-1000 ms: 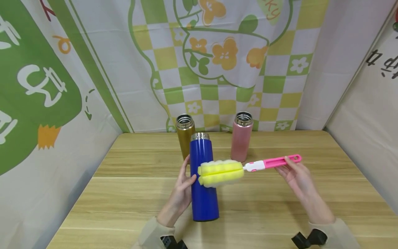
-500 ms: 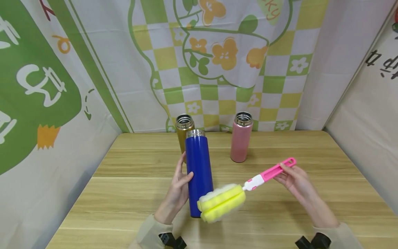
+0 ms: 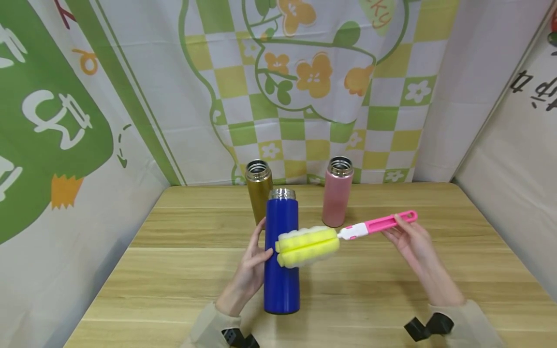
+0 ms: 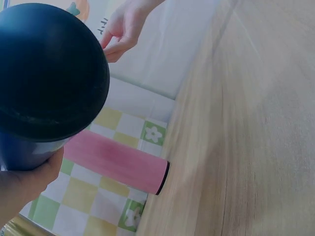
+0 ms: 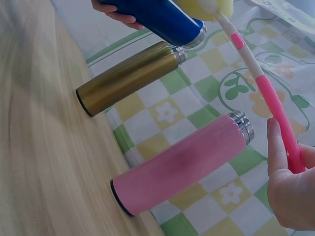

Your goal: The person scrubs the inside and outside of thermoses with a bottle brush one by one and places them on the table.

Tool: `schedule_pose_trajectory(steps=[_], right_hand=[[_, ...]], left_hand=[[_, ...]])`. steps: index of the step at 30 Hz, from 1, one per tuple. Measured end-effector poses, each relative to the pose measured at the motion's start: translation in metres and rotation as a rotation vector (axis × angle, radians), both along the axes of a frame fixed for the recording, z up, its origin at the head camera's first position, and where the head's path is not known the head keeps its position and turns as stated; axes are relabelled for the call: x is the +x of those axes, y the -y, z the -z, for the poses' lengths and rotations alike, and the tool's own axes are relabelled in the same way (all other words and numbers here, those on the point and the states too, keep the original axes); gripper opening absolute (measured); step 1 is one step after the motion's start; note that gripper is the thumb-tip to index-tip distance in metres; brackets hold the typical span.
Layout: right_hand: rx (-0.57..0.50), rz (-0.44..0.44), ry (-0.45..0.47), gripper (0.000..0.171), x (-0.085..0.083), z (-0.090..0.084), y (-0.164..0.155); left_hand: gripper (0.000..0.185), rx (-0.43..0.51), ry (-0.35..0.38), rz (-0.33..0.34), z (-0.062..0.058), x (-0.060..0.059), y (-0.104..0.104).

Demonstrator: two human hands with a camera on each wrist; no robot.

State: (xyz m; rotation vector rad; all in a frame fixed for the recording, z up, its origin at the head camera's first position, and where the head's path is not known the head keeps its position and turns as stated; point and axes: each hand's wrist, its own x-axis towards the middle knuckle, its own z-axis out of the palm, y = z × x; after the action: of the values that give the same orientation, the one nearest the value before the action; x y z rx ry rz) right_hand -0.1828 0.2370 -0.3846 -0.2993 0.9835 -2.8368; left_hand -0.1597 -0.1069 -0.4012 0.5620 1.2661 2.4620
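Note:
My left hand (image 3: 249, 270) grips a blue thermos bottle (image 3: 282, 290) round its middle, thumb in front. The bottle is held up off the table, its steel neck upward; the left wrist view looks at its dark base (image 4: 54, 73). In my right hand (image 3: 413, 246) is a bottle brush (image 3: 383, 223), pinched by the end of its pink handle. Its yellow and white sponge head (image 3: 309, 246) points left and overlaps the front of the blue bottle in the head view. From the right wrist view, the fingers and thumb lie along the pink handle (image 5: 283, 123).
Behind the blue bottle stands a gold thermos bottle (image 3: 257, 193), lidless and partly hidden. A pink thermos bottle (image 3: 337, 198), also lidless, stands to its right near the back. The wooden table (image 3: 174, 285) ends at a patterned cloth backdrop (image 3: 291, 130).
The brush head dipped low half a second ago and has swung back up in front of the blue bottle. The blue bottle shifted left and up, then came back down and right.

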Motion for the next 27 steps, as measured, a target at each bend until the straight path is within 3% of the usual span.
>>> schedule_pose_trajectory(steps=[9, 16, 22, 27], right_hand=[[-0.122, 0.046, 0.012, 0.013, -0.008, -0.007, -0.001], [-0.214, 0.107, 0.021, 0.011, -0.013, -0.012, -0.002], [-0.235, 0.148, 0.024, 0.007, -0.012, -0.015, 0.001], [-0.233, 0.188, 0.059, 0.003, -0.012, -0.018, 0.002]], left_hand=[[0.064, -0.011, -0.019, 0.086, 0.002, 0.002, 0.002], [0.063, 0.054, -0.044, 0.136, 0.005, 0.002, 0.0], [0.061, 0.047, -0.018, 0.134, 0.005, 0.003, -0.002], [0.065, -0.012, 0.041, 0.079, 0.006, 0.002, -0.003]])
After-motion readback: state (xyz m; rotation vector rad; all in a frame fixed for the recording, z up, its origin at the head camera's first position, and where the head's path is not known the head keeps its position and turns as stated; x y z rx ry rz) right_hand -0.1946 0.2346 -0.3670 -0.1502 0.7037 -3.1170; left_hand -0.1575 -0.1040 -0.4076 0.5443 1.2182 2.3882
